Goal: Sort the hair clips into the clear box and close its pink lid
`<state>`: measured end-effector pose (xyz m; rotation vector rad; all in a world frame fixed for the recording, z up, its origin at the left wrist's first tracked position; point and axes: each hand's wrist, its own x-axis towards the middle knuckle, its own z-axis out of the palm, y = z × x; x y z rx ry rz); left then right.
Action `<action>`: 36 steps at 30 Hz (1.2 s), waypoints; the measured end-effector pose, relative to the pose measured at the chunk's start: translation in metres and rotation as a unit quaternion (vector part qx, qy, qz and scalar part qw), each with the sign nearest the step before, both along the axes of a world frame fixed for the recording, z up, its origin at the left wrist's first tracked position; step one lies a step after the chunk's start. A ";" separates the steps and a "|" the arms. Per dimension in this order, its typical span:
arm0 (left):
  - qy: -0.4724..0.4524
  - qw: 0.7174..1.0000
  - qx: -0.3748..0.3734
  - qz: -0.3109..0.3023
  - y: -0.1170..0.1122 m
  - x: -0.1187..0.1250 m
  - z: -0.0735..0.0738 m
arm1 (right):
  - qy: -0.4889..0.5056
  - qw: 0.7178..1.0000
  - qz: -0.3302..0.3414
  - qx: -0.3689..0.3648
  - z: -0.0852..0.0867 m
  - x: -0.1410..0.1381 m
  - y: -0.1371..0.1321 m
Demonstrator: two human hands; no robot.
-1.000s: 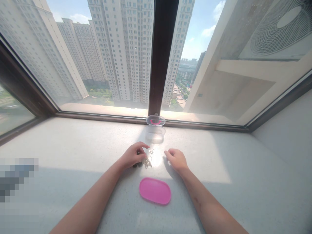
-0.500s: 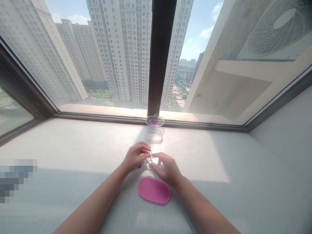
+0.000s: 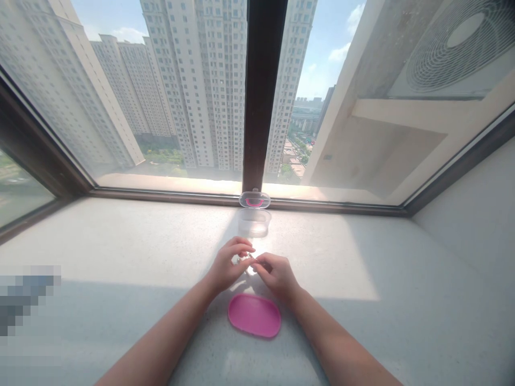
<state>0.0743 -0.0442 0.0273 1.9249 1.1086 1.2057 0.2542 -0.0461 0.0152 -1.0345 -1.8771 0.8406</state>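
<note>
My left hand (image 3: pixel 228 266) and my right hand (image 3: pixel 278 274) meet over the white sill, fingertips almost touching. Between them is a small shiny, chain-like thing (image 3: pixel 250 257), too small and glared to name surely. The left thumb and fingers pinch one side of it. My right thumb and forefinger close on its other side, partly hiding it. Just below the hands lies a shallow pink oval tray (image 3: pixel 254 316). Beyond them stands a clear plastic box (image 3: pixel 254 221), its lid (image 3: pixel 255 200) with a pink handle raised open against the window frame.
The white speckled sill (image 3: pixel 161 230) carries a bright sunlit patch around the hands. A dark window post (image 3: pixel 263 96) and lower frame (image 3: pixel 341 206) bound the far side. A pale wall (image 3: pixel 466 225) rises on the right. Something pixelated (image 3: pixel 28 295) shows at the left edge.
My right thumb and forefinger have closed together on the small shiny thing, and the left hand has shifted slightly right. The box and tray stay where they were.
</note>
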 end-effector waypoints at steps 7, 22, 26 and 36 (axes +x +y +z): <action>0.075 0.997 -0.023 0.001 0.000 -0.002 -0.001 | 0.018 1.000 0.014 -0.016 -0.003 0.002 0.002; 0.257 0.966 0.028 -0.009 0.016 -0.028 -0.010 | 0.043 0.995 -0.066 -0.066 -0.016 0.005 0.014; 0.299 0.954 0.016 -0.025 0.019 -0.032 -0.012 | 0.043 0.990 -0.077 -0.110 -0.021 0.006 0.016; 0.254 0.966 -0.013 -0.047 0.018 -0.029 -0.011 | 0.045 0.989 -0.068 -0.120 -0.020 0.005 0.016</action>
